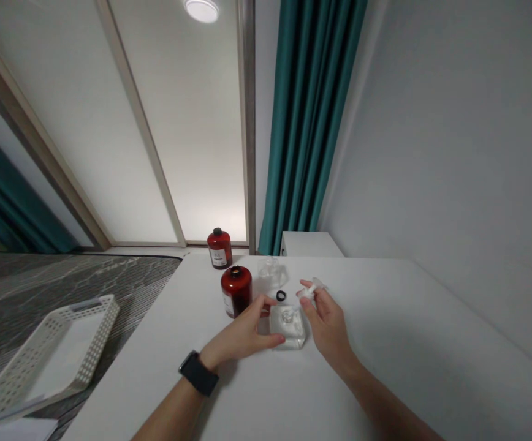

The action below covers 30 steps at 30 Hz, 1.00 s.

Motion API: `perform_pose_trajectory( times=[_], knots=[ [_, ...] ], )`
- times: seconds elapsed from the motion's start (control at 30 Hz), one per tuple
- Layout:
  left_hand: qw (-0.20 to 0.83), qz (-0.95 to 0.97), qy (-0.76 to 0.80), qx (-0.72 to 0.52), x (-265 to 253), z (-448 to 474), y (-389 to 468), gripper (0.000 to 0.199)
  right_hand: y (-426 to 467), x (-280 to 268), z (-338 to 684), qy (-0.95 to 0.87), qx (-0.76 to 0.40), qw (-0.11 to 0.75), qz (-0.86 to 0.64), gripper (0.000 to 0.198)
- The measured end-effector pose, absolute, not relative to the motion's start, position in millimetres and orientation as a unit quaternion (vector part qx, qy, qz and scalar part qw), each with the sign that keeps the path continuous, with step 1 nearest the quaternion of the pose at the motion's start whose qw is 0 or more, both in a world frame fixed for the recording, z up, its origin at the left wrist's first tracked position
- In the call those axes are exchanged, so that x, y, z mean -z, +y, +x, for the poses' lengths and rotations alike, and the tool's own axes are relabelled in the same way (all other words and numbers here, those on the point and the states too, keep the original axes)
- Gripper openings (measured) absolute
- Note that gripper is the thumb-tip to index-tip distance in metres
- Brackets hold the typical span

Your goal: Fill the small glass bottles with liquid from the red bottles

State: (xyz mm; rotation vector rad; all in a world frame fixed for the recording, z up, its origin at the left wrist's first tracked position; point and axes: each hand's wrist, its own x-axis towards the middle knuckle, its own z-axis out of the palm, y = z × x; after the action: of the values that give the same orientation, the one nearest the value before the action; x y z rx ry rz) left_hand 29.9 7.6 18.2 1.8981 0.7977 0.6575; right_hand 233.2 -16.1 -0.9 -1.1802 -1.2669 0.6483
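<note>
Left hand, black watch banding the wrist, is clasping a clear, square-based, transparent bottle; thumb is lying along the near side, fingers are bending around the far left corner, the two clamped on its walls. This bottle is standing upright toward the middle of the smooth white tabletop, its round neck facing up; whether it is holding liquid, I cannot tell.

Right hand is pinching a white plastic pump top with a slender spout, thumb and fingertips closing on it, just above and right of the clear bottle's neck.

A small, glossy black ring is lying beyond the clear bottle, near its far edge. Farther toward the surface's far edge, a second clear, boxy bottle is resting; its contents are not readable.

Two round-shouldered, reddish-amber bottles with white labels are standing to the left. The nearer amber bottle is showing a black-rimmed mouth, its fill level hidden by the dark tint. The farther amber bottle, black-capped, is sitting by the far left corner.

Past the surface's left edge, a white perforated basket is resting on grey, streaky-patterned carpet.
</note>
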Motion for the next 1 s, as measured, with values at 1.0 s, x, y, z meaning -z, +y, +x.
perform_pose_trajectory(
  times=[1.0],
  knots=[
    [0.469, 0.773, 0.333, -0.268, -17.1, 31.0, 6.7, 0.050, -22.2, -9.5, 225.7, -0.473, -0.362, 0.625, -0.505, 0.050]
  ],
)
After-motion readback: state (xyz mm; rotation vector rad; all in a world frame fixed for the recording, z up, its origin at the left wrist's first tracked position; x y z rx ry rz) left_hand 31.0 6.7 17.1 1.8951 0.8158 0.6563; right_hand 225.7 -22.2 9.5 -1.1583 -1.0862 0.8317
